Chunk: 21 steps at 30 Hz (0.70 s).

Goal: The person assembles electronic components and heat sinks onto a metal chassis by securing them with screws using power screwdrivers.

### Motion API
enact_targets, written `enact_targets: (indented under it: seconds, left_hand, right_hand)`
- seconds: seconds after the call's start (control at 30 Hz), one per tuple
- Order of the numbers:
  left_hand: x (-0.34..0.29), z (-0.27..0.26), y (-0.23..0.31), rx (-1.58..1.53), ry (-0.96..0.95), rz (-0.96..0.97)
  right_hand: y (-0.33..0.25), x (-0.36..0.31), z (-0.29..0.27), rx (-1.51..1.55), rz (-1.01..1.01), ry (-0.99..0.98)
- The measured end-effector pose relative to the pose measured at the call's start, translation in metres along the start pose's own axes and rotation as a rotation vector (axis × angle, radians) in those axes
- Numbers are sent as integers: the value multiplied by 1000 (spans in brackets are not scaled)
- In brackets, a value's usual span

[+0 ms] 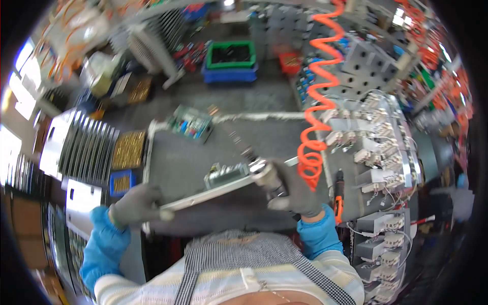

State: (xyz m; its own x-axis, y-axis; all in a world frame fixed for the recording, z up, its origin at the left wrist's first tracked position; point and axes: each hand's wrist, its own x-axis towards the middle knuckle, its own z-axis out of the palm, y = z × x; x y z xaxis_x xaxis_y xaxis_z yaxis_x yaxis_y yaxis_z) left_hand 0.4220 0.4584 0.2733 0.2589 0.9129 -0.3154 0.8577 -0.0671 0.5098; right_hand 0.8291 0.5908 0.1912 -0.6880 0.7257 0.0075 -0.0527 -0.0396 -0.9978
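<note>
My left hand [136, 204], in a grey glove, is closed on the near left end of a long metal panel [203, 197] with a pale edge. The panel slants up to the right across the front of the bench. My right hand [296, 192], gloved too, is wrapped round a silver air tool [264, 174] whose slim end points away to the far left. An orange coiled hose [311, 137] comes down to my right hand. Just behind the panel's edge sits a grey part with small components [226, 174]. Motion blurs the tool's tip.
A green circuit board [192, 123] lies at the back left of the framed work surface [168, 157]. Left are a tray of brass parts [128, 150], a blue bin [122, 183] and finned metal pieces [84, 147]. Right are an orange-black screwdriver [339, 198] and wired assemblies [381, 173].
</note>
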Motion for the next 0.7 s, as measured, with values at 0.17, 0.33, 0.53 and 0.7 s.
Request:
enact_targets:
  seconds: [0.17,0.33,0.53,0.7]
  left_hand:
    - [107,-74,-48,329,222,21]
    - [271,-107,-113,977,184,-268]
    - [431,-42,-239,1059,-45,-198]
    - [445,-23,-275,958,-213,-350]
  right_hand:
    - [-26,30,-8,-142,4,-35]
    - [-25,44,-7,-212,-4,-5]
    - [-24,56,-12,-322,-92,47]
    - [-28,58,-14,-385,-22,-24]
